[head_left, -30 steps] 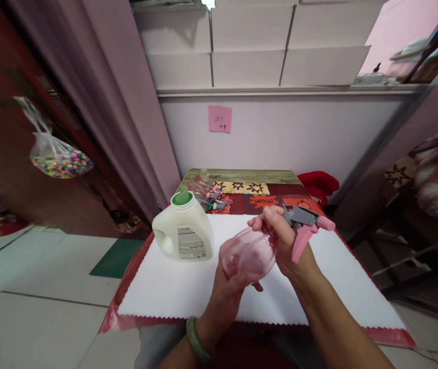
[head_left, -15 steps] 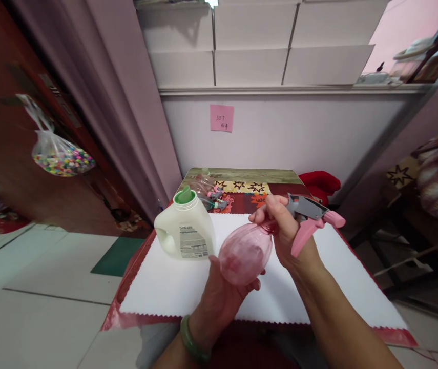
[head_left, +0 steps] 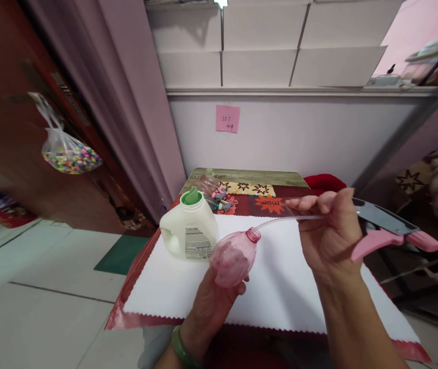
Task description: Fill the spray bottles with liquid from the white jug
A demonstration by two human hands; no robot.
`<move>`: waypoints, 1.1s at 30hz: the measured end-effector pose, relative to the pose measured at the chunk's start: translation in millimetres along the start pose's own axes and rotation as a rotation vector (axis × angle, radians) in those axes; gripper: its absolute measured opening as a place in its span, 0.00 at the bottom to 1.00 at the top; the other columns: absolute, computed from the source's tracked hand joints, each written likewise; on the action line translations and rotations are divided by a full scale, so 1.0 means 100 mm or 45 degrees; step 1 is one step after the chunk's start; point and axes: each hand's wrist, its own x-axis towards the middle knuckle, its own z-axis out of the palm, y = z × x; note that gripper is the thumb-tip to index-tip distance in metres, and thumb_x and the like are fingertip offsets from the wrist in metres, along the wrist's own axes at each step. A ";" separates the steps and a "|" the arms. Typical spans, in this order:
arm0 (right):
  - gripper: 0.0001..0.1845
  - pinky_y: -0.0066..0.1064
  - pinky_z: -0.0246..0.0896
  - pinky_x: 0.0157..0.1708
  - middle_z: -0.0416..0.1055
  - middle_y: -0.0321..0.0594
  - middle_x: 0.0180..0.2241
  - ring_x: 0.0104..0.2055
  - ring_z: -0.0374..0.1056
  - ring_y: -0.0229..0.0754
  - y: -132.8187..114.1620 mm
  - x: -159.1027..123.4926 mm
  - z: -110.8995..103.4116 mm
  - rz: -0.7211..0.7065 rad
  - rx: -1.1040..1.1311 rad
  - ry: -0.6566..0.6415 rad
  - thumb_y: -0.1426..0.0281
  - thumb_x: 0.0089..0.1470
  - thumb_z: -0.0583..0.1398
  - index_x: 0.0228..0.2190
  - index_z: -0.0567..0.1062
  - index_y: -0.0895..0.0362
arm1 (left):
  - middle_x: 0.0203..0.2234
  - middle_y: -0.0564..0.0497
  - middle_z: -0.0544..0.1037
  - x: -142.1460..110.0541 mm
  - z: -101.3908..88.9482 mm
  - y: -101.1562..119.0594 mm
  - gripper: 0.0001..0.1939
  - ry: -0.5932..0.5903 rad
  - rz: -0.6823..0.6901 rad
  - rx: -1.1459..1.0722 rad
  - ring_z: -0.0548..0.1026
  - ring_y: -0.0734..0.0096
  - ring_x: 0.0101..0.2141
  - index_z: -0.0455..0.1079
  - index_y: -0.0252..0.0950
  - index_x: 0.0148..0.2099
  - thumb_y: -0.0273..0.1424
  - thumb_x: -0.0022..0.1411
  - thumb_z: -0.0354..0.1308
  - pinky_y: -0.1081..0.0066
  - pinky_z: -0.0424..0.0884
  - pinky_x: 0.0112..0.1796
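My left hand (head_left: 213, 302) cups the bottom of a pink see-through spray bottle (head_left: 233, 257), tilted with its open neck pointing up and right. My right hand (head_left: 328, 237) is closed round the grey and pink trigger sprayer head (head_left: 386, 231), held off to the right of the bottle. The head's thin clear dip tube (head_left: 286, 219) runs from my fingers back to the bottle's neck, its end just at the opening. A white detergent jug (head_left: 190, 230) with a green cap stands on the white cloth (head_left: 280, 287) just left of the bottle.
The cloth covers a small table with a red patterned cover (head_left: 270, 204). More spray bottles (head_left: 214, 192) lie at the table's far left. A bag of coloured beads (head_left: 70, 156) hangs on the left. A pink note (head_left: 227, 119) is stuck on the wall.
My right hand has drawn the sprayer head off the bottle's neck and out to the right, pulling the dip tube nearly clear. The left hand keeps the bottle, now lower and more tilted.
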 end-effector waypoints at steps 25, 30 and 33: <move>0.13 0.39 0.76 0.29 0.61 0.31 0.18 0.23 0.70 0.41 0.47 0.08 -1.00 0.563 0.369 0.838 0.67 0.56 0.60 0.22 0.64 0.51 | 0.49 0.43 0.83 -0.31 0.01 1.38 0.26 0.314 0.812 0.126 0.82 0.57 0.44 0.74 0.39 0.56 0.49 0.63 0.64 0.66 0.82 0.38; 0.11 0.40 0.76 0.27 0.61 0.32 0.19 0.23 0.70 0.41 0.45 0.07 -0.96 0.628 0.383 0.921 0.69 0.54 0.61 0.23 0.65 0.51 | 0.44 0.44 0.83 -0.14 0.03 1.85 0.22 0.415 0.890 0.271 0.83 0.64 0.37 0.75 0.36 0.51 0.48 0.65 0.63 0.70 0.82 0.32; 0.10 0.41 0.76 0.28 0.64 0.34 0.21 0.24 0.71 0.41 0.45 0.05 -0.98 0.561 0.372 0.827 0.70 0.55 0.59 0.23 0.67 0.53 | 0.44 0.42 0.84 -0.03 0.05 1.96 0.22 0.413 0.823 0.326 0.83 0.64 0.38 0.75 0.33 0.52 0.46 0.67 0.61 0.71 0.82 0.34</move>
